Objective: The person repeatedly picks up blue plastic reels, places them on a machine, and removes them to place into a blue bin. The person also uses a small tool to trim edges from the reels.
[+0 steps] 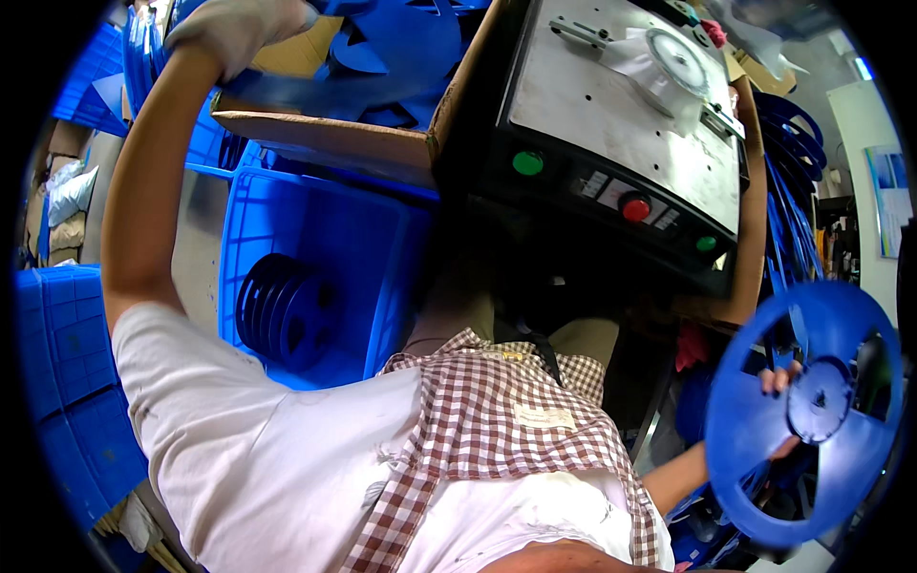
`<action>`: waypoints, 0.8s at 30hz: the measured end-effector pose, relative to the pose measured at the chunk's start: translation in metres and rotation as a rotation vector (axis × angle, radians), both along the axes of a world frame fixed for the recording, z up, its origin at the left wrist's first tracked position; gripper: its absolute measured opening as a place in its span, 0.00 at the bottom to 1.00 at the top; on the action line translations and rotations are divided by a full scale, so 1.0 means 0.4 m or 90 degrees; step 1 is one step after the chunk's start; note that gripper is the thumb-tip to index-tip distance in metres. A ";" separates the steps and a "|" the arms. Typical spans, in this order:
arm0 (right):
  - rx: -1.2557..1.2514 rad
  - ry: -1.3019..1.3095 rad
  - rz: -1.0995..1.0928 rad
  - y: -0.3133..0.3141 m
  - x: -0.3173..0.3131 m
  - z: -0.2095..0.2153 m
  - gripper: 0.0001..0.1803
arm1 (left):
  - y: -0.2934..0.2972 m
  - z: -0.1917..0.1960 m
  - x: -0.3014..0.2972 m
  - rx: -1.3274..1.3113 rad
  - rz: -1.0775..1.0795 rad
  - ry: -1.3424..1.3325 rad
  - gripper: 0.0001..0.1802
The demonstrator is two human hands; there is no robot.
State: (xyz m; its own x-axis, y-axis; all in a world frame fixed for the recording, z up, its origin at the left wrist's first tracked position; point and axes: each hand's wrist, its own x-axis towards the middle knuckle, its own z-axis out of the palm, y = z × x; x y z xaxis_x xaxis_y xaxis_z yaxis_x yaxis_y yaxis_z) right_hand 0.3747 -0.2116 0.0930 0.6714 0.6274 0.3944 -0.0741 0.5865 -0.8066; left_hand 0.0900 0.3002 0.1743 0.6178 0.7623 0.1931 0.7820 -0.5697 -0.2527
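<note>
My left hand, in a white glove, is raised to the upper left inside an open cardboard box. Its fingers are curled over the edge of a blue plastic reel disc, one of several lying in the box. At the lower right, my right hand is bare and grips a large blue spoked reel from behind. The fingertips show through one of the reel's openings, and the reel is held upright beside my hip.
A black machine with a metal top plate, green buttons and a red button stands in front of me. Below the box, a blue crate holds a stack of blue reels. More blue crates stand at the left and more reels at the right.
</note>
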 end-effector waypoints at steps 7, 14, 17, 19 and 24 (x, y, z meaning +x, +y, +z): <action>0.003 0.280 0.108 0.309 -0.123 -0.133 0.39 | -0.154 -0.176 0.041 0.148 0.033 0.108 0.37; 0.013 0.396 0.277 0.238 -0.056 -0.219 0.48 | -0.486 -0.276 0.111 -0.067 -0.467 -0.234 0.52; 0.072 0.510 0.632 0.164 -0.152 -0.165 0.46 | -0.633 -0.254 -0.093 -0.126 -0.437 -0.284 0.52; 0.107 0.535 0.782 0.170 -0.222 -0.135 0.29 | -0.684 -0.241 -0.167 -0.138 -0.431 -0.311 0.49; 0.262 0.309 0.911 0.186 -0.138 -0.153 0.24 | -0.614 -0.271 -0.220 -0.355 -0.293 -0.753 0.33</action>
